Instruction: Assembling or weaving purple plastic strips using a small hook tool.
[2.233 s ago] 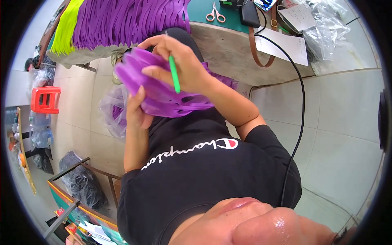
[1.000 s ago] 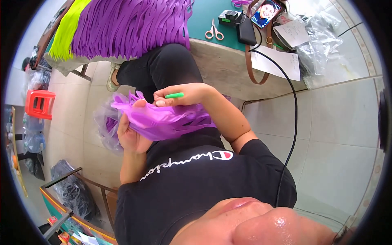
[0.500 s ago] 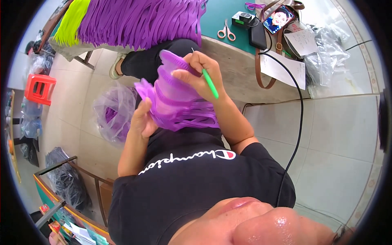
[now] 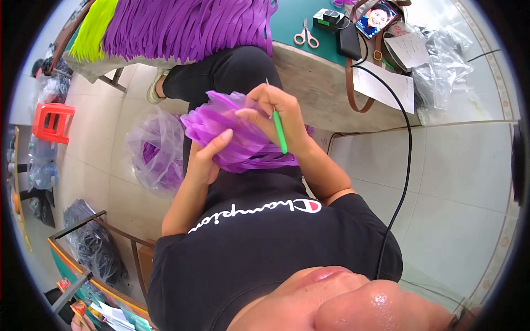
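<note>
Bunched sheer purple fabric [image 4: 234, 132] with strip-like ends is gathered over my lap between both hands. My left hand [image 4: 212, 157] is closed on its left side, thumb lying on top of the folds. My right hand [image 4: 279, 113] grips a green-handled crochet hook [image 4: 280, 135], its thin metal shaft poking up past the fingers. The right thumb and fingertips also meet the fabric's upper right edge. Whether the metal tip has a hook at its end is too small to make out.
Purple strips [image 4: 187, 27] and lime-green strips [image 4: 94, 33] cover the bench's far left. Scissors [image 4: 306, 36], a black box-shaped device [image 4: 348, 43], a phone [image 4: 377, 21] and papers [image 4: 408, 51] lie to the right. A clear bag [image 4: 157, 149] of purple material and a red stool [image 4: 53, 122] stand left.
The fabric, stretched up and spread half a second ago, is now lower and bunched together. My right hand has dropped slightly, and the green handle points more straight down. My left hand has moved right.
</note>
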Available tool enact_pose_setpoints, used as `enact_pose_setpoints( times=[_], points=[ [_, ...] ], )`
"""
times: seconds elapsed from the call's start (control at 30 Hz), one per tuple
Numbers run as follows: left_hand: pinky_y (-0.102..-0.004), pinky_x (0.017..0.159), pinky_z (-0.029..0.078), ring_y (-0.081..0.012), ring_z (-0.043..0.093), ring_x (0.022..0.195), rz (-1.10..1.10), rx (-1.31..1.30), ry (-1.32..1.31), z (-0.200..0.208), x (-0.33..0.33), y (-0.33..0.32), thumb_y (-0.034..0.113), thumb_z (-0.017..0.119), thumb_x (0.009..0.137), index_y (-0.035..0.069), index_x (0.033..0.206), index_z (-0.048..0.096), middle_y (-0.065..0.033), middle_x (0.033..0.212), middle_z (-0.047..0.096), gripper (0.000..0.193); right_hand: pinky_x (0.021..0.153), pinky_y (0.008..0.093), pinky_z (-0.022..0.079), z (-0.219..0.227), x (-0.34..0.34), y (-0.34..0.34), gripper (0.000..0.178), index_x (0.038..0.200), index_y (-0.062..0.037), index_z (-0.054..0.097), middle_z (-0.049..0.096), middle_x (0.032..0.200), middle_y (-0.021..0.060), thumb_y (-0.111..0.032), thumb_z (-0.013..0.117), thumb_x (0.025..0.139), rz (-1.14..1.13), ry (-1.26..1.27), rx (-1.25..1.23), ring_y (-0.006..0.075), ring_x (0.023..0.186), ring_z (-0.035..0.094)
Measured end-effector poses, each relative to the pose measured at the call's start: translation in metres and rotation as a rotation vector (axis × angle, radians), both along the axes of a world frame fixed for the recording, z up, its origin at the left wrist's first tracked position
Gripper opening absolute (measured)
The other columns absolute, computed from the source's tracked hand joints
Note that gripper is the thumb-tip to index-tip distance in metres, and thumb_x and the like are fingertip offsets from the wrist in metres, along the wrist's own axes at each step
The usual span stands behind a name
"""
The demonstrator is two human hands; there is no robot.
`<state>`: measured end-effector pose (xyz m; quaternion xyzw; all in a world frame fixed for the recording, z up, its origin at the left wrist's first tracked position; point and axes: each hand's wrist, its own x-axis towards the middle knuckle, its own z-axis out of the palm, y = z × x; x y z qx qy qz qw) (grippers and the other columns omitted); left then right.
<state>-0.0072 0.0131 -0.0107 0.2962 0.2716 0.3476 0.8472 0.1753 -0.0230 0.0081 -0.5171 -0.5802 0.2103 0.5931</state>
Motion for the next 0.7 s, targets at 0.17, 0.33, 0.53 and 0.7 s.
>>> enact_pose_setpoints(
  times=[0.17, 0.33, 0.53, 0.7],
  points=[
    [-0.0316, 0.090, 0.046, -0.0175, 0.060, 0.101, -0.023, 0.076, 0.111, -0.005, 0.005, -0.004, 0.008, 0.071, 0.083, 0.001, 0.117, 0.054, -0.0090, 0.109, 0.062, 0.039, 0.055, 0.0243, 0.040, -0.002, -0.004, -0.014, 0.047, 0.066, -0.0054, 0.032, 0.057, 0.075, 0.0083, 0.001, 0.079, 0.070, 0.066, -0.139, 0.032, 0.0142, 0.062, 0.045],
    [-0.0312, 0.087, 0.048, -0.0172, 0.062, 0.096, 0.078, 0.137, 0.110, 0.003, 0.008, -0.007, 0.005, 0.070, 0.083, 0.001, 0.112, 0.058, -0.0082, 0.103, 0.065, 0.031, 0.062, 0.0227, 0.042, 0.008, 0.000, -0.026, 0.040, 0.069, -0.0064, 0.034, 0.062, 0.086, 0.0073, -0.003, 0.073, 0.078, 0.035, 0.068, -0.145, 0.0067, 0.070, 0.049],
    [-0.0310, 0.087, 0.048, -0.0161, 0.062, 0.096, 0.145, 0.160, 0.132, 0.004, 0.008, -0.014, 0.002, 0.070, 0.082, 0.001, 0.110, 0.058, -0.0069, 0.103, 0.065, 0.030, 0.067, 0.0243, 0.045, -0.009, -0.003, -0.022, 0.025, 0.079, -0.0081, 0.040, 0.061, 0.089, 0.0118, -0.016, 0.059, 0.093, 0.047, 0.340, -0.039, 0.0107, 0.073, 0.052],
    [-0.0304, 0.086, 0.048, -0.0151, 0.062, 0.095, 0.175, 0.190, 0.077, 0.005, 0.014, -0.010, 0.000, 0.070, 0.081, 0.002, 0.109, 0.059, -0.0065, 0.103, 0.064, 0.030, 0.071, 0.0270, 0.045, -0.014, 0.002, -0.027, 0.029, 0.092, -0.0053, 0.044, 0.052, 0.091, 0.0095, -0.032, 0.055, 0.096, 0.113, 0.547, 0.057, 0.0138, 0.076, 0.051]
  ],
)
